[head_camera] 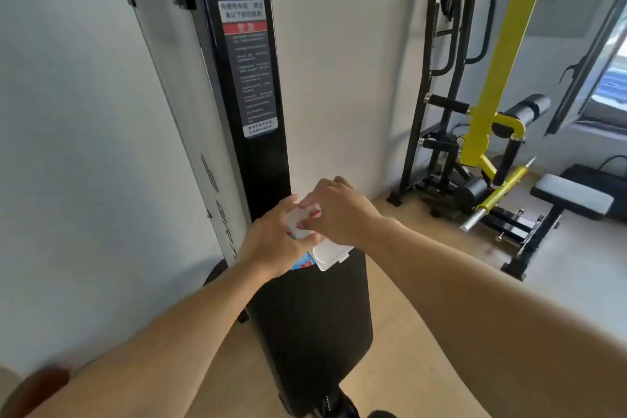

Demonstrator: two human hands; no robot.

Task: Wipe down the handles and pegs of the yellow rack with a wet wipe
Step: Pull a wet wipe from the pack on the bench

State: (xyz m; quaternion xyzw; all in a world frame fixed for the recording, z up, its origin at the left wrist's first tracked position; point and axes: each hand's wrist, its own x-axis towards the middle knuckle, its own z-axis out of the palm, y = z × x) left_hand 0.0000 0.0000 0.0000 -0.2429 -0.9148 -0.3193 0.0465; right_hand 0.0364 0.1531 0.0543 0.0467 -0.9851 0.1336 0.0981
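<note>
White wipe pack (305, 237) gripped by left hand (271, 241); right hand (339, 214) pinches its top.

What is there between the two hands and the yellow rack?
In the head view, bare tan floor and white wall lie between the hands, left and right, holding the wipe pack, and the yellow rack. Nothing stands there.

wipe pack (307, 260): glossy plastic | yellow rack (502, 44): painted metal | bench pad (312, 316): matt black
</note>
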